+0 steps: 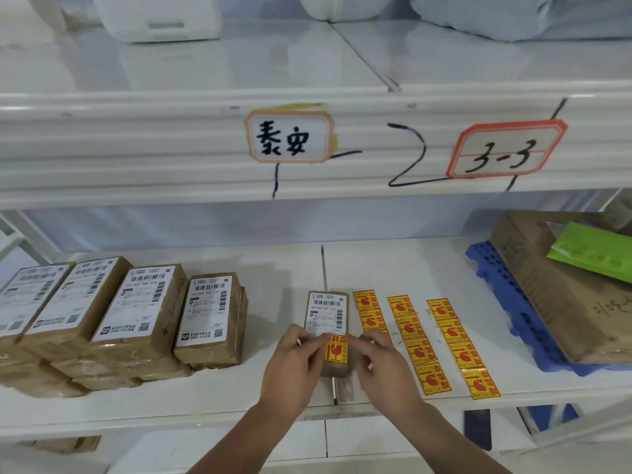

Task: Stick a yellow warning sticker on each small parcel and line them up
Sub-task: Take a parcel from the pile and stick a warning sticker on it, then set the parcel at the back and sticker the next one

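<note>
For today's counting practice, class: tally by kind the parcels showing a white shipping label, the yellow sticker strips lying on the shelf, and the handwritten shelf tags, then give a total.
Parcels showing a white label: 5
Yellow sticker strips: 3
Handwritten shelf tags: 2
Total: 10

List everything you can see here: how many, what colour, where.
small parcel: one, brown, white label, middle of lower shelf
warning sticker: one, yellow and red, on that parcel's near end
sticker strips: three, yellow, right of the parcel
stacked parcels: four on top, more beneath, brown, left
plastic pallet: one, blue, right
cardboard box: one, brown, on the pallet
packet: one, green, atop the box
shelf tags: two, orange-bordered, red-bordered, above the parcels
white bundles: several, top shelf, cropped
left hand: one, pinching the sticker's left edge
right hand: one, pinching its right edge
</note>
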